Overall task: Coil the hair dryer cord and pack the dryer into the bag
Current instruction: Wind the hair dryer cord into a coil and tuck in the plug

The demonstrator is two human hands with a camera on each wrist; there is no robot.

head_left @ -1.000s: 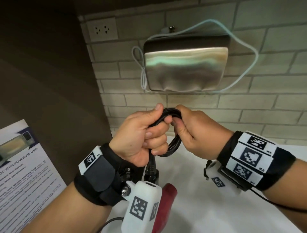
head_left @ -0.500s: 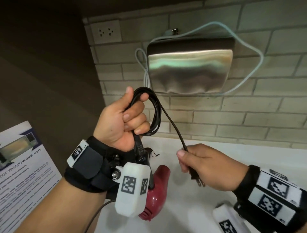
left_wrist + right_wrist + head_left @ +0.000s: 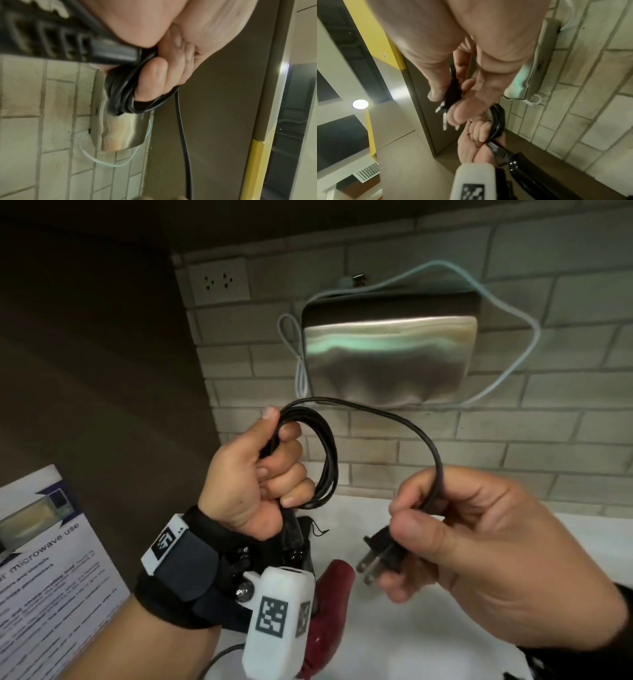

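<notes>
At the far left of the head view a printed microwave-use notice (image 3: 44, 570) is seen standing on the white counter (image 3: 428, 628), and a double wall socket (image 3: 218, 283) is set in the brick wall (image 3: 513, 440) above. The left hand (image 3: 255, 477) is closed into a fist round the gathered loops of the black cord (image 3: 325, 460); several turns are bunched under the curled fingers, as is confirmed in the left wrist view, where the loops (image 3: 126, 97) are wrapped tight against the fingers. Below that fist the cord's ribbed strain relief (image 3: 291, 537) is seen running down to the dark red hair dryer (image 3: 330, 604), which hangs or rests low over the counter, largely hidden behind the wrist camera; whether it touches the counter cannot be told. From the coil one loose arc of cord is carried rightward to the right hand (image 3: 479, 559), by which the black two-pin plug (image 3: 380, 556) is pinched between thumb and curled fingers, prongs pointing down and left. On the wall behind, a metallic box (image 3: 387, 354) with a pale cable (image 3: 507, 313) looped round it is mounted. The coiling is judged to be nearly complete: only the last short arc and the plug remain to be laid into the bundle. The packing is judged not yet begun, since no bag can be identified in any view.
</notes>
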